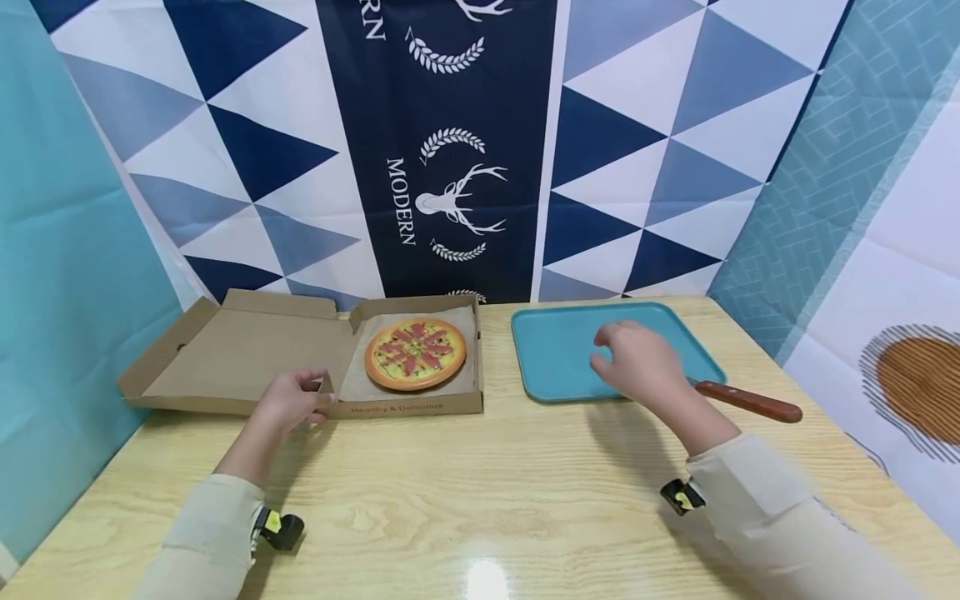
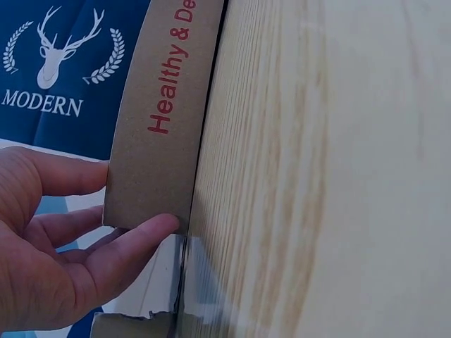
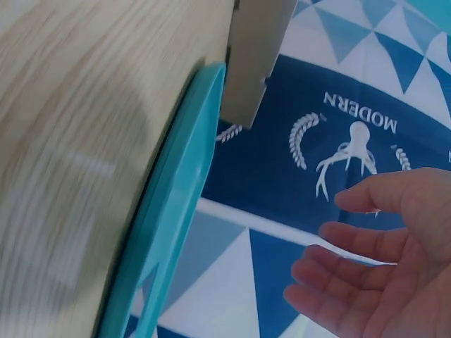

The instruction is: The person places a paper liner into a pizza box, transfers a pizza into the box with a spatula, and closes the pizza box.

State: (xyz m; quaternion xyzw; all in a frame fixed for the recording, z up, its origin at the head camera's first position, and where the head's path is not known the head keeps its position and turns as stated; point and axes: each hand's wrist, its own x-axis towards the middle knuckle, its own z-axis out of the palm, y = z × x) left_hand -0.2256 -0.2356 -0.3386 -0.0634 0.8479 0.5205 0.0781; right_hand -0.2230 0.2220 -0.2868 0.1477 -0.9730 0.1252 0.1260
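An open cardboard pizza box (image 1: 408,408) lies at the back left of the table, its lid (image 1: 247,354) folded out to the left. Inside, on a sheet of paper, sits a whole pizza (image 1: 415,353) with red strips on top. My left hand (image 1: 291,402) grips the box's front wall at its left corner; in the left wrist view, the fingers (image 2: 151,236) touch that wall's end. Over the teal tray (image 1: 551,385) hovers my right hand (image 1: 637,358), fingers loosely bent, holding nothing. A tool's wooden handle (image 1: 750,402) sticks out over the tray's right edge; its other end is hidden.
Bare wood of the table (image 1: 465,492) stretches in front of the box and tray. A patterned cloth (image 1: 465,167) hangs close behind them. Cloths also hang at the left and right sides.
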